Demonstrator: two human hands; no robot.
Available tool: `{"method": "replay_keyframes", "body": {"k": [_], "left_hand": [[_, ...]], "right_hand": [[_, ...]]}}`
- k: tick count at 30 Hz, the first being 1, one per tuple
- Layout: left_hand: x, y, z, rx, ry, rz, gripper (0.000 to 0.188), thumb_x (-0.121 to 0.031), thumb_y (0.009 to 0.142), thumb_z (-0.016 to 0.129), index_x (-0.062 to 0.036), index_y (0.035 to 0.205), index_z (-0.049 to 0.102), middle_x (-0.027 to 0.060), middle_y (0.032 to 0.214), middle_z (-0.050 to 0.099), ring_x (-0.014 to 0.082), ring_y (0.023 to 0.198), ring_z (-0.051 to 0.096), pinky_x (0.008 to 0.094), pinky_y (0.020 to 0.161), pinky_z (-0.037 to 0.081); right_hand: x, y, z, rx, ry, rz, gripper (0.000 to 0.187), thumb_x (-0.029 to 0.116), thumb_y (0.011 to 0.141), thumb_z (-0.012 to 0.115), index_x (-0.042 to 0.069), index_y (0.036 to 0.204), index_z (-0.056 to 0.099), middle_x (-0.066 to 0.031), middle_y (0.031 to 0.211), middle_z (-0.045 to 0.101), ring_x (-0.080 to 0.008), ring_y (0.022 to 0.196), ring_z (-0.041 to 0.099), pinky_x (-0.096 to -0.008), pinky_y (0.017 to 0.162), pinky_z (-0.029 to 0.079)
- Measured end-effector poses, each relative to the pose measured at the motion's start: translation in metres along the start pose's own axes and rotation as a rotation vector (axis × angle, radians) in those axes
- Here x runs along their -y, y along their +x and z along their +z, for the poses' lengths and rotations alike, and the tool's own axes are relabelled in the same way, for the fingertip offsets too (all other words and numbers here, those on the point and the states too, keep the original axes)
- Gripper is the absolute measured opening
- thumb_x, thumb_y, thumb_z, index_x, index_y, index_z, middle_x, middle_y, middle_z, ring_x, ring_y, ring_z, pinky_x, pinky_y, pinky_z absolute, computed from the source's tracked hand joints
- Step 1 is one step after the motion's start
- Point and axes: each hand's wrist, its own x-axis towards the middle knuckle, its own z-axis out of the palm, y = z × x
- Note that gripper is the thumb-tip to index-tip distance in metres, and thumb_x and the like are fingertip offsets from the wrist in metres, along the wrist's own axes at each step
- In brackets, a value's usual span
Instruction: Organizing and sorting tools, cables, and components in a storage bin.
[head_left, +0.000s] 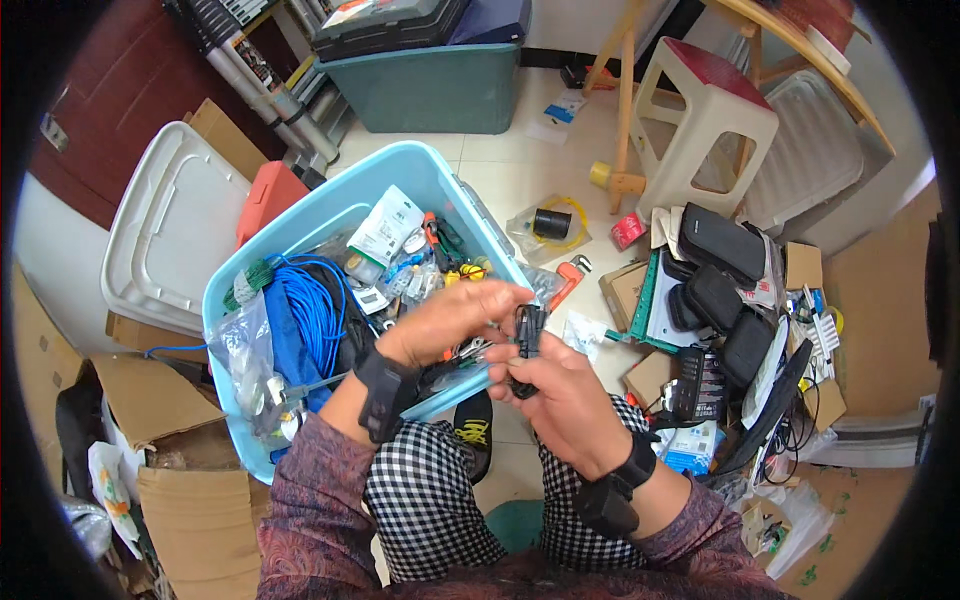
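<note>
A small bundle of black cable (528, 332) is held up between my two hands, over the near right edge of the light blue bin (222, 385). My right hand (570, 405) is closed round its lower part, thumb across it. From the left, my left hand (455, 320) pinches at its upper end; part of those fingers is hidden. Below and left in the bin lie a coil of blue cable (308, 315), a white packet (385, 228) and many small mixed parts.
An orange pipe wrench (568, 282) lies on the floor beyond my hands. To the right, black cases (720, 245) are piled with boxes and cables. A white stool (700, 120) with a red seat stands behind. Open cardboard (195, 500) sits at left.
</note>
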Motion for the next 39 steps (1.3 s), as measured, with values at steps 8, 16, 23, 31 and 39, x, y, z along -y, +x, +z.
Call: {"method": "replay_keyframes", "body": {"k": [8, 16, 23, 31, 39], "left_hand": [[-0.009, -0.034, 0.031, -0.079, -0.104, 0.013, 0.037, -0.028, 0.089, 0.057, 0.0011, 0.110, 0.052, 0.0123, 0.099, 0.062, 0.0115, 0.072, 0.062, 0.0265, 0.066, 0.053], [0.046, -0.033, -0.126, -0.683, -0.271, -0.202, 0.041, -0.031, 0.092, 0.052, -0.0036, 0.121, 0.045, 0.0154, 0.116, 0.054, 0.0251, 0.105, 0.053, 0.0371, 0.089, 0.044], [0.002, 0.013, -0.034, -0.620, 0.060, -0.064, 0.058, -0.032, 0.090, 0.054, -0.0008, 0.135, 0.034, 0.0182, 0.133, 0.043, 0.0263, 0.121, 0.045, 0.0405, 0.100, 0.037], [-0.048, 0.026, 0.116, -0.287, 0.217, 0.067, 0.040, -0.025, 0.091, 0.053, 0.0018, 0.121, 0.051, 0.0127, 0.109, 0.061, 0.0171, 0.096, 0.060, 0.0283, 0.085, 0.046], [-0.059, -0.016, 0.086, -0.074, 0.535, -0.175, 0.042, -0.022, 0.087, 0.054, 0.0026, 0.121, 0.052, 0.0124, 0.109, 0.061, 0.0164, 0.097, 0.059, 0.0283, 0.085, 0.046]], "right_hand": [[-0.022, -0.002, 0.000, 0.083, 0.056, -0.041, 0.025, 0.006, 0.091, 0.044, 0.001, 0.116, 0.046, -0.0054, 0.099, 0.056, -0.0156, 0.096, 0.057, -0.0335, 0.088, 0.048], [-0.072, 0.011, 0.032, 0.300, -0.089, 0.020, 0.026, 0.008, 0.084, 0.056, -0.004, 0.105, 0.049, -0.0119, 0.085, 0.059, -0.0177, 0.069, 0.063, -0.0287, 0.056, 0.053], [-0.065, 0.005, 0.031, 0.371, -0.059, -0.111, 0.014, 0.011, 0.085, 0.050, -0.001, 0.089, 0.055, -0.0062, 0.069, 0.058, -0.0101, 0.052, 0.057, -0.0221, 0.042, 0.045], [-0.041, 0.032, -0.162, -0.300, 0.031, -0.462, 0.017, 0.013, 0.084, 0.053, 0.002, 0.097, 0.054, -0.0054, 0.076, 0.059, -0.0116, 0.061, 0.056, -0.0254, 0.051, 0.048], [-0.183, -0.045, -0.394, -0.732, -0.403, 0.056, 0.011, 0.014, 0.078, 0.056, 0.004, 0.078, 0.053, -0.0077, 0.059, 0.053, -0.0192, 0.052, 0.055, -0.0338, 0.045, 0.044]]}}
